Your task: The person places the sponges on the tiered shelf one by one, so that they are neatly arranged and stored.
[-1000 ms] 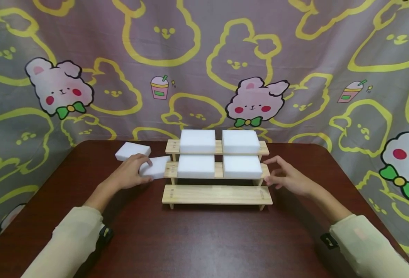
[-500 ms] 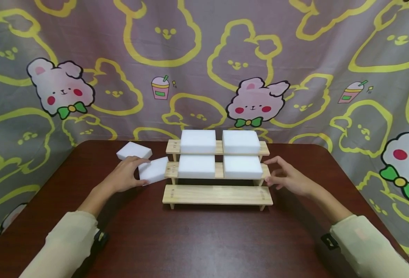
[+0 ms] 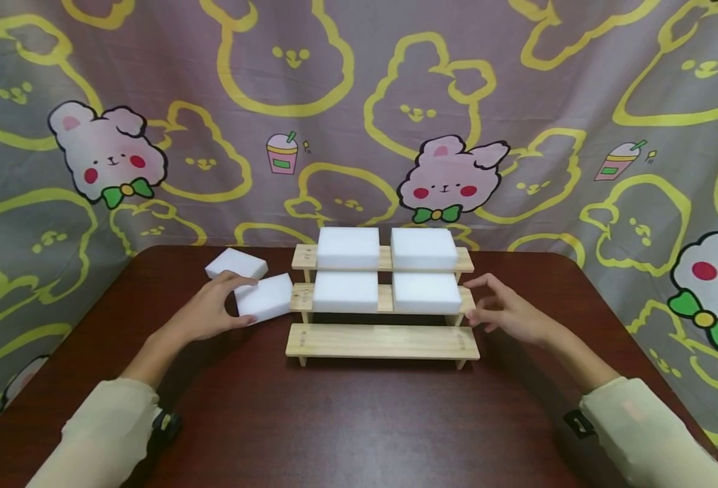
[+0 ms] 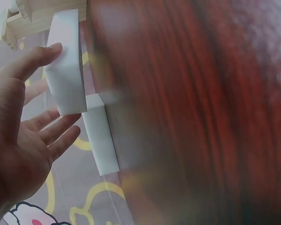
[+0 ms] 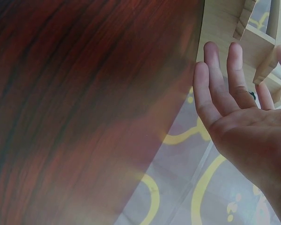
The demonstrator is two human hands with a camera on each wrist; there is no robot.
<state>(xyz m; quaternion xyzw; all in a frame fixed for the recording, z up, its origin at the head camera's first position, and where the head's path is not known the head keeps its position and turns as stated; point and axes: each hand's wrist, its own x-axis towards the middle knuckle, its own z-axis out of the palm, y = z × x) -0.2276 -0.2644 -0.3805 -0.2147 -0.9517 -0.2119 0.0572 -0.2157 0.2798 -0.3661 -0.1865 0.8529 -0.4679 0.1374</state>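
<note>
My left hand (image 3: 207, 310) pinches a white foam block (image 3: 265, 298) between thumb and fingers. The block is tilted and sits just left of a three-tier wooden stand (image 3: 382, 341). In the left wrist view, the thumb lies across one face of this block (image 4: 68, 70), and some fingers are partly hidden behind it. My right hand (image 3: 511, 314) holds the right end of the stand's middle tier by thumb and index finger. The other fingers of the right hand (image 5: 246, 105) extend free in the right wrist view. Two foam blocks sit on the top tier and two on the middle one.
Another white foam block (image 3: 236, 263) lies on the dark red-brown table (image 3: 359, 427), behind the left hand. The stand's lowest tier is a bare board. A cartoon-printed cloth (image 3: 346, 122) hangs behind the table.
My left hand has shifted slightly left with its foam block, which has moved a little away from the stand and turned somewhat. My right hand has stayed at the stand's end.
</note>
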